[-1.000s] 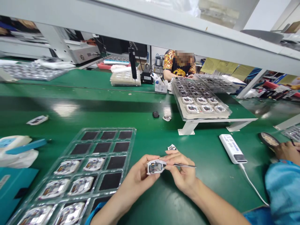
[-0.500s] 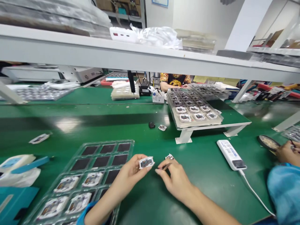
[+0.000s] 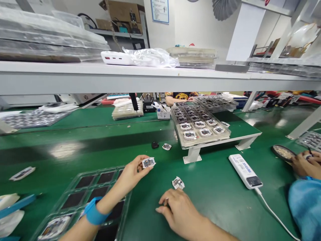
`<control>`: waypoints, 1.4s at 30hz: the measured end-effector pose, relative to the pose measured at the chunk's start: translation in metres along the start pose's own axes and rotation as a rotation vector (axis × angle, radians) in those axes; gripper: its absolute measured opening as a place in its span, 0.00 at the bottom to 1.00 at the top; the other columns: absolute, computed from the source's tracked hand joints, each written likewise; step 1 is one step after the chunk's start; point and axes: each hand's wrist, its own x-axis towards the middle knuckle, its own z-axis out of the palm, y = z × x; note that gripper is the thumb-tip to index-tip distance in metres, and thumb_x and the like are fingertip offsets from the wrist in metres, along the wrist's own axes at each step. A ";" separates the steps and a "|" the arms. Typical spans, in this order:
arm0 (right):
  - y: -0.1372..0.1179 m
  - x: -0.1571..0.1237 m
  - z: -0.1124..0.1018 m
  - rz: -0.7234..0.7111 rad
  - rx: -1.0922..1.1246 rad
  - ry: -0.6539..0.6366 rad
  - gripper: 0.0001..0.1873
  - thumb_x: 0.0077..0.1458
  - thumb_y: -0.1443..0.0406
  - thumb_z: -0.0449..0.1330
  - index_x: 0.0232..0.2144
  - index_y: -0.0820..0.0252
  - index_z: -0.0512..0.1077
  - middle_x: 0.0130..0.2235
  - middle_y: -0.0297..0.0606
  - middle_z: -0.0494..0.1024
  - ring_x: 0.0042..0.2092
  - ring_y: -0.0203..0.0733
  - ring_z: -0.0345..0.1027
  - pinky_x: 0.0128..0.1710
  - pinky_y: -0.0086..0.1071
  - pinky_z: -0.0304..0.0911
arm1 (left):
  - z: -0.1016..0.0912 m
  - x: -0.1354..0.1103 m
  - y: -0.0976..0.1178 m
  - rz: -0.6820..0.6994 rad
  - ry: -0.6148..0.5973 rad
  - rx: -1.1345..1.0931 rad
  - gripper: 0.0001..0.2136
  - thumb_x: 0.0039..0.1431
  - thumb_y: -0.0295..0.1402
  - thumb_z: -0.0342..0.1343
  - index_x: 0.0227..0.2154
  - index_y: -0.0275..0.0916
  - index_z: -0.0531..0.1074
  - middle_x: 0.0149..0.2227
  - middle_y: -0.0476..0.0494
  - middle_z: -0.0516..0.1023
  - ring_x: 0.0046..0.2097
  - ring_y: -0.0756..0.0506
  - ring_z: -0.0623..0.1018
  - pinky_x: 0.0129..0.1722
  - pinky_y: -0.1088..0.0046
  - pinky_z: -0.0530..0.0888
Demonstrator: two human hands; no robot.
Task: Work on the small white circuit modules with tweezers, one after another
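Observation:
My left hand (image 3: 135, 170) pinches a small white-framed electronic housing (image 3: 148, 162) above the green table, its circuit side facing me. My right hand (image 3: 179, 211) hovers lower and to the right, thumb and fingers curled together; whatever is between them is too small to make out. Just beyond its knuckles a similar white electronic piece (image 3: 178, 183) lies on the table. Under my left forearm is a clear plastic tray (image 3: 127, 206) with dark inserts and several white housings, partly hidden by the arm.
A raised stand (image 3: 192, 157) bears stacked trays of housings (image 3: 185, 144). A black piece (image 3: 154, 145) and another white piece (image 3: 167, 146) lie before it. To the right are a corded white device (image 3: 245, 171) and a co-worker's hand (image 3: 304, 164) by a round dish (image 3: 283, 152). A shelf (image 3: 160, 80) crosses overhead.
My view has tilted upward. My hands have moved apart: the left, still holding the housing, is farther forward, while the right has drawn back from the loose white piece.

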 end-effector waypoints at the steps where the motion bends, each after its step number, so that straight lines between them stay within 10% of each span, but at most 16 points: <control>1: 0.000 0.000 0.000 0.001 -0.001 -0.003 0.04 0.57 0.70 0.63 0.36 0.59 0.72 0.36 0.38 0.81 0.39 0.45 0.76 0.45 0.37 0.67 | -0.001 0.006 -0.003 -0.001 0.011 0.026 0.18 0.46 0.44 0.62 0.38 0.40 0.72 0.26 0.51 0.77 0.24 0.47 0.73 0.24 0.72 0.67; 12: 0.003 0.003 0.003 -0.021 -0.047 -0.045 0.06 0.56 0.67 0.65 0.37 0.57 0.71 0.37 0.37 0.81 0.40 0.44 0.76 0.47 0.36 0.66 | -0.021 0.053 -0.022 -0.009 0.173 0.180 0.20 0.40 0.48 0.60 0.33 0.39 0.71 0.23 0.50 0.75 0.20 0.47 0.66 0.21 0.72 0.63; 27: 0.003 0.002 0.002 -0.024 -0.064 -0.072 0.07 0.56 0.69 0.64 0.37 0.57 0.71 0.38 0.36 0.80 0.40 0.45 0.76 0.46 0.36 0.66 | -0.001 -0.024 0.065 0.131 0.051 -0.020 0.15 0.50 0.40 0.61 0.40 0.40 0.72 0.37 0.42 0.83 0.37 0.40 0.81 0.36 0.67 0.77; 42: -0.004 0.001 -0.003 0.016 -0.026 -0.056 0.07 0.54 0.72 0.64 0.35 0.58 0.72 0.38 0.39 0.81 0.41 0.46 0.76 0.45 0.37 0.68 | 0.000 -0.049 0.065 0.111 0.035 -0.019 0.16 0.51 0.41 0.60 0.41 0.42 0.72 0.39 0.42 0.81 0.38 0.40 0.80 0.35 0.68 0.76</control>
